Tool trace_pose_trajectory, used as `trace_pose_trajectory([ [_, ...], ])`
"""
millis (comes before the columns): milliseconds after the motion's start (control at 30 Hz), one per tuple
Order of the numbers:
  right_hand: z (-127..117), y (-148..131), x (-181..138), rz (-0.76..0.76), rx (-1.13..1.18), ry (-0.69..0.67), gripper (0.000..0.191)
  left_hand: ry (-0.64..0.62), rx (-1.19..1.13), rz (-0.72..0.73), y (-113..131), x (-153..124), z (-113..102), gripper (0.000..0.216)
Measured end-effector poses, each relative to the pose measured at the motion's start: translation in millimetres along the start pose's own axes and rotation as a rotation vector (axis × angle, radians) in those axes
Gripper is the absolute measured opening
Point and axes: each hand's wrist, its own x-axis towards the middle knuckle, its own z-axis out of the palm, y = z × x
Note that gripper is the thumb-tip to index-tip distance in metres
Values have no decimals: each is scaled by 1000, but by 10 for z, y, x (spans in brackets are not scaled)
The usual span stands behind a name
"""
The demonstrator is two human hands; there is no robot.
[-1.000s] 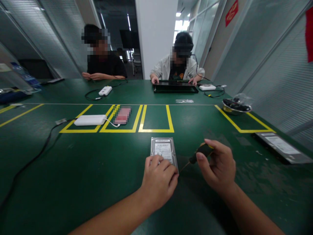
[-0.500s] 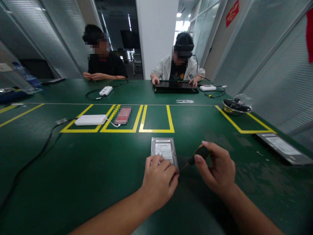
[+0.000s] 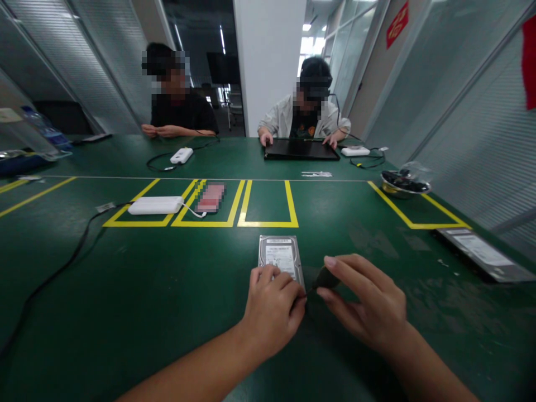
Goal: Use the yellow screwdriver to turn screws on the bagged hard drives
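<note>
A silver hard drive (image 3: 280, 253) with a white label lies flat on the green table (image 3: 167, 279) in front of me. My left hand (image 3: 272, 310) rests on its near end, fingers curled down over it. My right hand (image 3: 368, 307) grips a small dark-handled screwdriver (image 3: 323, 278) between thumb and fingers. The screwdriver lies low, its thin tip at the drive's near right corner beside my left fingers.
Yellow-taped boxes hold a white power bank (image 3: 154, 205) with a cable and a pink item (image 3: 210, 197). A metal bowl (image 3: 404, 184) and another drive (image 3: 481, 251) lie at right. Two people sit across, one with hands on a black laptop (image 3: 300, 149).
My right hand dropped and tilted the screwdriver down, bringing its tip from off the drive's right side to the near right corner. The left hand stayed put.
</note>
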Motion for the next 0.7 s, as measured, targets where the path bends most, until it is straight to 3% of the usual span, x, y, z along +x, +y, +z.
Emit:
trace_pose_trajectory([
  [400, 25, -137, 99, 67, 32, 30, 37, 5, -15, 6, -23, -12, 30, 4],
  [700, -22, -243, 113, 74, -5, -39, 39, 10, -38, 15, -26, -11, 10, 3],
])
